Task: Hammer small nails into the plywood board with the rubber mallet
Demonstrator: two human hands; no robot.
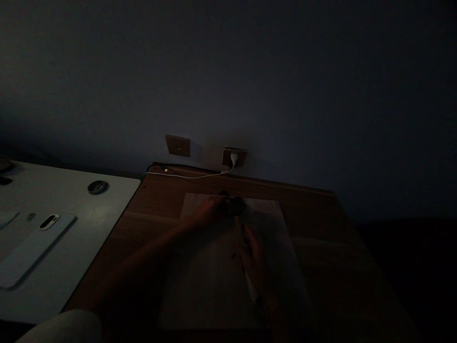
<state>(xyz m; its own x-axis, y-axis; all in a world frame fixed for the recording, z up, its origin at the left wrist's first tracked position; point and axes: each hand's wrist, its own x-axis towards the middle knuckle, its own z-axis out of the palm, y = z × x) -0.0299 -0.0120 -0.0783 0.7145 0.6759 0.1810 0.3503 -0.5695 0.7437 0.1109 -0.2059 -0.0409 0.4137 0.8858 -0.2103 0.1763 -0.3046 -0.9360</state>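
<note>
In dim light, my left hand (pixel 211 208) closes on a small dark round object (pixel 237 206) near the far edge of a pale board (pixel 203 281). What that object is cannot be made out. My right hand (pixel 254 259) wraps around a light stick-like tool (pixel 240 226), whose upper end points at the dark round object. The tool's lower part runs down past my palm toward the wrist. A small dark mark or bit lies on the board beside my right fingers. Shadow hides most finger detail.
The board lies on a wooden table (pixel 321 257) against a wall. Behind it are a wall socket (pixel 234 157) with a white plug and cable (pixel 189 177), and a second wall plate (pixel 177 146). On a white table (pixel 89 228) at left lie a phone (pixel 39 252) and a dark ring-shaped item (pixel 97 187).
</note>
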